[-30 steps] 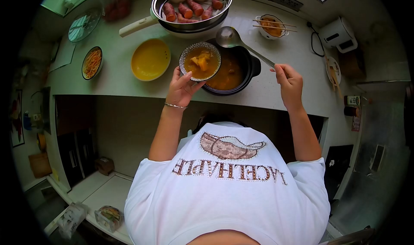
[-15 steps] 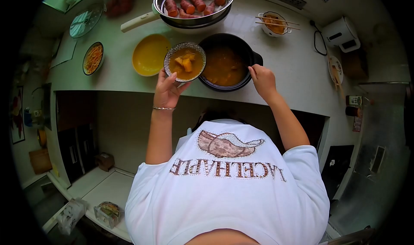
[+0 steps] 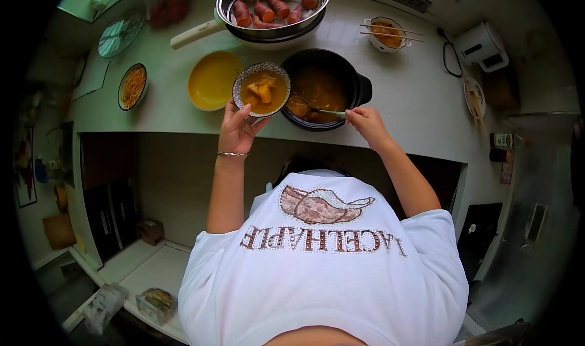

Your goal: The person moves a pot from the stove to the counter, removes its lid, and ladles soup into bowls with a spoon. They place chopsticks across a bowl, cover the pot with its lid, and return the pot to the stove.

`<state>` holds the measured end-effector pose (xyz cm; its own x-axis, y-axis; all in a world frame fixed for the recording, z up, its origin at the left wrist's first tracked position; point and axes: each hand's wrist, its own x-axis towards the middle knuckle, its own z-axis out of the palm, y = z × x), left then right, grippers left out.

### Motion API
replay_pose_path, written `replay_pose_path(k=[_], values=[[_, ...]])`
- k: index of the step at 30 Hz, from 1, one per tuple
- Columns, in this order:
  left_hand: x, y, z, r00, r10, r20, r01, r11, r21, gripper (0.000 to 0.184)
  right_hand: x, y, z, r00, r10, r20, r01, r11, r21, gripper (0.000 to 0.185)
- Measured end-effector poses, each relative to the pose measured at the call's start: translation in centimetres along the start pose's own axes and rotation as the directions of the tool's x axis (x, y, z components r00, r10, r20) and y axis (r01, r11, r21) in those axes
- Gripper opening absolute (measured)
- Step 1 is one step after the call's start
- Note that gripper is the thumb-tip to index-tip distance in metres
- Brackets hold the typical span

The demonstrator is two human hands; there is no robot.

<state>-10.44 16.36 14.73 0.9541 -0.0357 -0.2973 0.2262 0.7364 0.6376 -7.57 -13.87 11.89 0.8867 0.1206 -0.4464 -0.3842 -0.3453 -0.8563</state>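
Observation:
My left hand (image 3: 237, 129) holds a patterned bowl (image 3: 261, 90) of soup with orange chunks, its fingers round the near rim and side. The bowl is just left of a black pot (image 3: 359, 90) of brown-orange soup. My right hand (image 3: 367, 126), closed on the handle of a metal ladle (image 3: 329, 112), is at the pot's near right edge. The ladle's head lies in the soup at the pot's lower left, filled with liquid. Left of the held bowl sits a yellow bowl (image 3: 213, 81).
A steamer pan (image 3: 274, 26) with eggs and sweet potatoes stands behind. Shredded food fills a bowl (image 3: 132, 87) at left. A handled bowl (image 3: 387, 34) with chopsticks across it is at back right. Further right are a plate (image 3: 475, 96) and a white appliance (image 3: 482, 47).
The ladle has gone from above the pot down into the soup, my right hand moving left and down with it. My left hand and its bowl have shifted left, off the pot.

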Motion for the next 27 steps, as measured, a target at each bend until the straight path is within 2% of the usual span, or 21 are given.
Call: replay_pose_path(k=[1, 7, 10, 16, 19, 23, 27], values=[[0.1, 0.0, 0.0, 1.000, -0.002, 0.002, 0.002, 1.000, 0.001, 0.050, -0.4, -0.1, -0.1, 0.998, 0.064, 0.024, -0.066, 0.994, 0.084, 0.027], [0.6, -0.3, 0.2, 1.000, -0.011, 0.012, 0.010, 1.000, 0.008, 0.050, -1.5, 0.5, -1.1, 0.986, 0.132, 0.102, -0.156, 0.946, 0.285, 0.026], [0.8, -0.4, 0.4, 1.000, -0.013, 0.013, 0.013, 1.000, 0.007, 0.050, -1.7, 1.0, -1.2, 0.992, 0.115, 0.055, -0.127, 0.935, 0.331, 0.027], [1.4, -0.9, 0.5, 1.000, -0.015, 0.015, 0.015, 1.000, 0.002, 0.045, -2.1, -0.3, -3.6, 0.996, 0.092, -0.021, -0.081, 0.946, 0.315, 0.026], [1.9, -1.2, 0.8, 0.999, -0.028, 0.031, 0.028, 0.999, 0.016, 0.045, -2.9, -2.6, -5.3, 0.992, 0.105, -0.070, -0.078, 0.945, 0.317, 0.025], [2.1, -2.0, 1.6, 0.998, -0.047, 0.031, 0.046, 0.998, 0.039, 0.050, -4.4, -6.0, -7.6, 0.993, 0.043, -0.109, -0.007, 0.949, 0.317, 0.024], [2.4, -2.9, 1.9, 0.997, -0.069, 0.035, 0.069, 0.998, 0.010, 0.050, -5.4, -9.2, -8.7, 0.996, 0.003, -0.093, 0.028, 0.944, 0.329, 0.023]])
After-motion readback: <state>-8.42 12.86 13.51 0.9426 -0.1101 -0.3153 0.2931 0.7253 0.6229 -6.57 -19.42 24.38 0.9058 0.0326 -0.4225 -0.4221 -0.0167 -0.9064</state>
